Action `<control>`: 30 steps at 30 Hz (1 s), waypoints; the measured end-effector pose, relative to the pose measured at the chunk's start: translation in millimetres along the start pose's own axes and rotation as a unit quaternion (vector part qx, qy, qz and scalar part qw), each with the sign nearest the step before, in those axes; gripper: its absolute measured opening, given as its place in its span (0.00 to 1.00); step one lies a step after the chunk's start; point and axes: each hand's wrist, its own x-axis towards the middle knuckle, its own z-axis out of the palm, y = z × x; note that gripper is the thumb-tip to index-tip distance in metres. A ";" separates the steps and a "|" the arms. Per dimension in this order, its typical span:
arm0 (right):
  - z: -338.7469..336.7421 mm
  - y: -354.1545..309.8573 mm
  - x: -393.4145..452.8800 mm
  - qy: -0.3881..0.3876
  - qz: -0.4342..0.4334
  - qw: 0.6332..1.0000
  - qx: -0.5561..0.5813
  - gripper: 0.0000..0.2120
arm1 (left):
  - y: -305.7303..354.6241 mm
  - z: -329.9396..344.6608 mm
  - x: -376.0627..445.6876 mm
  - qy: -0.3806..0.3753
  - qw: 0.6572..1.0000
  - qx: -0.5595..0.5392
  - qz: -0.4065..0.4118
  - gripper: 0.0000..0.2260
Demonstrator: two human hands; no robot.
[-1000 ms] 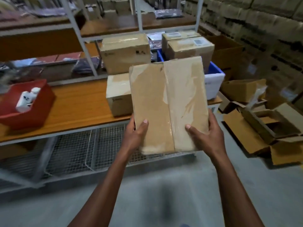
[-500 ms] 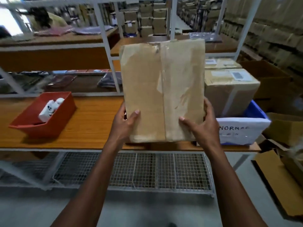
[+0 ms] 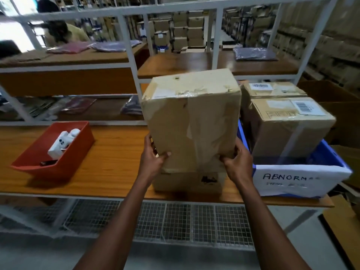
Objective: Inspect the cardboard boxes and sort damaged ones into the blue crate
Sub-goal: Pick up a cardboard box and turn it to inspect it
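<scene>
Warehouse (racks (image 3: 124,15) of stacked cartons (image 3: 187,32))

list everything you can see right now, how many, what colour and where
held cardboard box: one, brown, taped, raised over table centre
lower box: one, brown, on table beneath it
boxes in crate: two, brown, labelled
blue crate: one, table right, white sign reading ABNORMA
red tray: one, table left, holding white items
wooden table: one, orange-brown
left hand: grip on box's lower left
right hand: grip on lower right
</scene>
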 end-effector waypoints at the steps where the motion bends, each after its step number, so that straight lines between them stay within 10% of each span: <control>1: 3.1 2.0 1.9 0.005 0.006 1.000 0.001 0.38 | -2.0 -0.9 3.3 -0.006 1.000 0.004 -0.002 0.38; 7: 13.5 11.0 -1.6 0.030 0.049 0.998 0.004 0.33 | 5.1 -8.5 20.9 -0.052 0.997 0.040 0.039 0.34; 10: 12.8 15.1 -2.8 0.029 0.055 0.998 0.018 0.35 | 36.1 -13.4 27.1 0.011 0.981 0.065 0.185 0.45; 15: 11.5 16.6 -1.4 0.023 0.050 0.998 0.006 0.36 | 122.5 -10.7 34.5 0.137 0.801 0.348 0.468 0.36; 19: 9.8 13.4 1.0 0.023 0.035 0.999 0.022 0.35 | 148.8 15.9 32.7 0.048 0.749 0.475 0.460 0.27; 30: 14.8 23.9 -8.3 -0.031 0.094 0.991 0.095 0.42 | 151.2 41.8 48.5 -0.041 0.779 0.510 0.363 0.42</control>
